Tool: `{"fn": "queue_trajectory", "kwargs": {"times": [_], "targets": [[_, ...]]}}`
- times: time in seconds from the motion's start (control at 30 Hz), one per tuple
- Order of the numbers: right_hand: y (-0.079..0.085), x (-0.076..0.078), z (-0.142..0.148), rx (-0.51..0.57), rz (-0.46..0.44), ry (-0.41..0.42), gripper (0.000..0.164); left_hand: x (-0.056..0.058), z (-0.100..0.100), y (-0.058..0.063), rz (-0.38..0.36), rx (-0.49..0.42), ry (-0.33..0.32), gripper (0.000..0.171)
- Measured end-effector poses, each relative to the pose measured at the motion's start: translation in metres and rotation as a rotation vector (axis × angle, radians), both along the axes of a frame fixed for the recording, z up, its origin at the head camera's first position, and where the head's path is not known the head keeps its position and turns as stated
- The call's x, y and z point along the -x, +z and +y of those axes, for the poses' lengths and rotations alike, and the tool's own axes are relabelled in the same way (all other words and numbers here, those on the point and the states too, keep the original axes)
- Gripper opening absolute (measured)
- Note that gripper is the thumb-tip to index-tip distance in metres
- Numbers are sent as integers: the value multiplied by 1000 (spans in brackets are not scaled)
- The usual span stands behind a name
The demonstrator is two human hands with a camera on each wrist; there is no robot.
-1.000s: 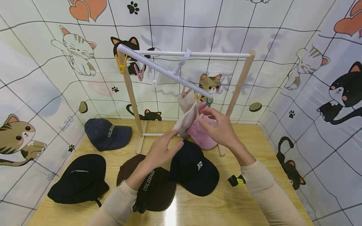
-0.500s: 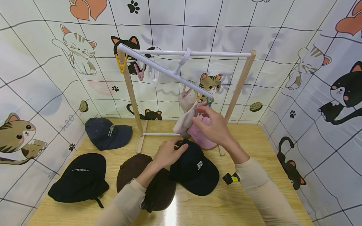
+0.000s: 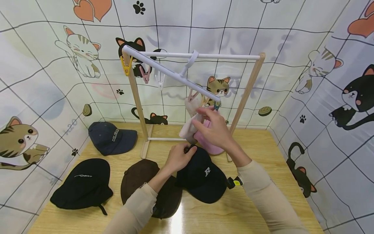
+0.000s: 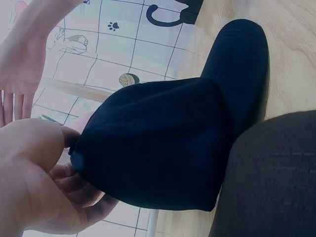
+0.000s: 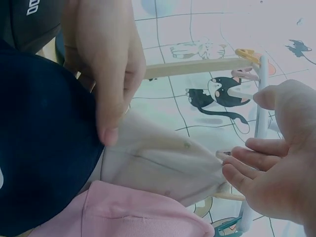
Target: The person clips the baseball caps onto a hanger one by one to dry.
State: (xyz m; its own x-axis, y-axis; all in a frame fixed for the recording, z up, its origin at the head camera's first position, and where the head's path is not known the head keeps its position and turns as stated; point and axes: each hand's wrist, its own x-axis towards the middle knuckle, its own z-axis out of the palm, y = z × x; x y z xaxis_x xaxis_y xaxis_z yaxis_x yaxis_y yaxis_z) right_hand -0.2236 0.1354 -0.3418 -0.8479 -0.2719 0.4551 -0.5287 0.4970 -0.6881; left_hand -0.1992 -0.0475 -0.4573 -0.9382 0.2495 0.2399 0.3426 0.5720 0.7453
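In the head view a dark baseball cap [image 3: 201, 178] with a white letter R lies on the table. My left hand [image 3: 176, 159] holds the back of its crown, thumb on top and fingers curled behind, as the left wrist view shows with the crown [image 4: 148, 143]. My right hand [image 3: 215, 128] is raised in front of the clipped caps, fingers loosely bent around nothing. Close to those fingertips hangs a whitish cap [image 5: 158, 160], with a pink cap [image 5: 133, 215] beside it. Both hang below a tilted lavender hanger [image 3: 175, 76]; whether the fingertips touch the whitish cap, I cannot tell.
The hanger hooks over the white rod of a wooden rack [image 3: 248, 87]. Yellow [image 3: 126, 66], pink [image 3: 145, 75] and white clips [image 3: 160, 81] hang at its raised left end. Brown [image 3: 137, 177], black [image 3: 83, 185] and navy caps [image 3: 111, 138] lie on the table.
My left hand has moved right and down from above the brown cap and taken hold of the R cap's crown. My right hand has shifted left, across the pink cap toward the whitish one.
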Motion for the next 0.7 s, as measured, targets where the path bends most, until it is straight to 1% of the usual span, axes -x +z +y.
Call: {"fn": "queue_trajectory", "kwargs": {"times": [0.2, 0.47, 0.57, 0.7], "targets": [[5, 3, -5, 25, 4, 18, 53, -4, 0, 4, 29, -19, -17, 25], [13, 8, -15, 118, -68, 46, 58, -12, -5, 8, 67, -57, -14, 26], [15, 9, -21, 154, -95, 30, 58, -17, -7, 12, 81, -74, -17, 27], [19, 11, -27, 169, -118, -30, 60, -21, -10, 16, 106, -102, -24, 26]]}}
